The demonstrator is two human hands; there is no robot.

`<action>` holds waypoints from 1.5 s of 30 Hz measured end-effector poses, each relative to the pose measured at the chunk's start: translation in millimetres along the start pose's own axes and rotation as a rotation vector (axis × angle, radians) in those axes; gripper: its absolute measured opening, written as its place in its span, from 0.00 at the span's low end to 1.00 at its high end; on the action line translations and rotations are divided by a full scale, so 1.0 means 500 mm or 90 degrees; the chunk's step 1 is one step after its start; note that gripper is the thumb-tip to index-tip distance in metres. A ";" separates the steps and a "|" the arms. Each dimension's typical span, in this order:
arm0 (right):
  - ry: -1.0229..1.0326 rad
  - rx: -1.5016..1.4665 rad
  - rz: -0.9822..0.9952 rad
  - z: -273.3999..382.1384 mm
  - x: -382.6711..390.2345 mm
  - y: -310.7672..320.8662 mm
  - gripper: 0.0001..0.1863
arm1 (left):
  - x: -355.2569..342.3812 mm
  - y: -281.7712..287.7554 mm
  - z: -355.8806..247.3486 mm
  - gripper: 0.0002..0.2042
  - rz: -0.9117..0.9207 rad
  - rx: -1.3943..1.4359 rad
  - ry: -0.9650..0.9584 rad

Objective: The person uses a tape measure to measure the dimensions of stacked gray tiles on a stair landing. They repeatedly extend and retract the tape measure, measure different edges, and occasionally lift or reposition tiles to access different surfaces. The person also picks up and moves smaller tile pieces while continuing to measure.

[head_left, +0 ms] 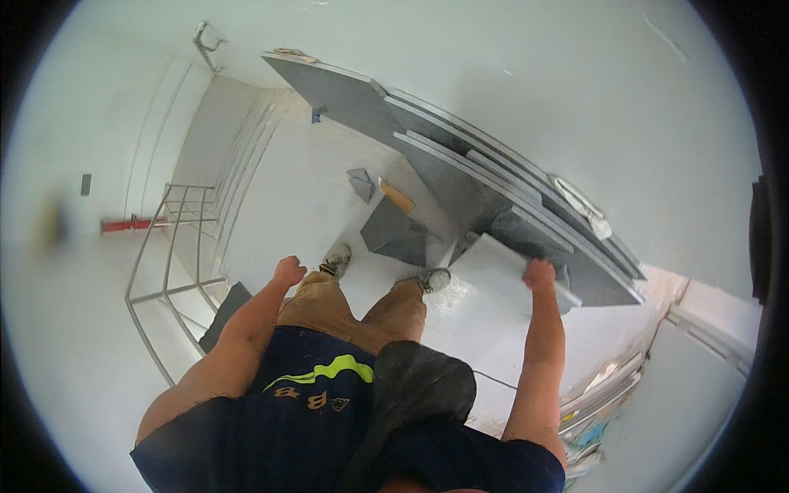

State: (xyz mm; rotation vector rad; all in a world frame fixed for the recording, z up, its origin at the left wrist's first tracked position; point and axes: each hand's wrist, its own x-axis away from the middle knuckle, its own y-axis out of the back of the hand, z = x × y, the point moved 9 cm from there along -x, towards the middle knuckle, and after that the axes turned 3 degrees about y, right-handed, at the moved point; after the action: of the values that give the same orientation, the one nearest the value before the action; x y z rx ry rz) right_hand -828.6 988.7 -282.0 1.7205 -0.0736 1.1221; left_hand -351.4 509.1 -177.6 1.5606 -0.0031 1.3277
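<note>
Down on the pale, dusty floor [312,189] of a white-walled room, the person stands with both feet planted, grey shoes [335,264] showing below tan trousers. At arm's length on the person's right, the right hand [540,274] is clamped on the upper edge of a large flat light-grey rectangular panel [485,287] — the fingers curl over its corner, and the panel slopes down from there toward the right shoe. Behind it, a row of long dark-grey slabs [460,177] leans against the white wall [509,74], one overlapping the next, with a crumpled pale rag [583,205] lying on their upper edge. A smaller dark-grey square piece [399,234] and a little grey offcut [360,182] lie on the floor in front of the feet.

The left hand [288,269] is well apart from the right, curled into a loose fist and holding nothing — it hangs free beside the left knee. Off to the left stands a bent metal tube railing [168,271], with a red bar [127,223] beyond it.
</note>
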 end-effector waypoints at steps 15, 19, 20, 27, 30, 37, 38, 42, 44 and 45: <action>0.189 0.006 0.017 0.129 0.226 -0.128 0.27 | 0.024 -0.190 -0.813 0.20 0.607 0.945 0.266; -0.125 -0.355 0.238 -0.063 0.211 -0.216 0.39 | 0.006 -0.245 -0.846 0.10 0.615 0.832 0.256; -0.163 -0.316 0.259 -0.117 0.223 -0.235 0.39 | 0.001 -0.259 -0.846 0.08 0.608 0.785 0.267; -0.389 -0.545 0.544 -0.208 0.307 -0.397 0.22 | -0.032 -0.305 -0.840 0.08 0.615 0.379 0.146; -0.368 -0.411 0.450 -0.201 0.292 -0.405 0.20 | -0.038 -0.326 -0.840 0.09 0.603 0.308 0.096; -0.354 -0.349 0.388 -0.100 0.343 -0.391 0.22 | -0.044 -0.307 -0.752 0.09 0.489 0.096 -0.089; -0.340 -0.340 0.398 -0.081 0.351 -0.380 0.22 | -0.047 -0.291 -0.729 0.09 0.470 0.129 -0.067; -0.336 -0.374 0.432 0.022 0.370 -0.309 0.19 | -0.052 -0.241 -0.615 0.09 0.465 0.202 -0.035; -0.335 -0.404 0.419 0.091 0.365 -0.245 0.17 | -0.082 -0.213 -0.558 0.08 0.468 0.233 -0.045; -0.329 -0.403 0.425 0.125 0.354 -0.210 0.16 | -0.107 -0.203 -0.525 0.08 0.463 0.246 -0.058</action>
State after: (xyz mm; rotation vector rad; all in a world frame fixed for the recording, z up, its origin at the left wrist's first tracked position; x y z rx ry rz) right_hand -633.8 1067.0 -234.4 1.3715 -1.2618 0.9222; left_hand -502.3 702.9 -324.6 2.0518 -0.4303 1.8925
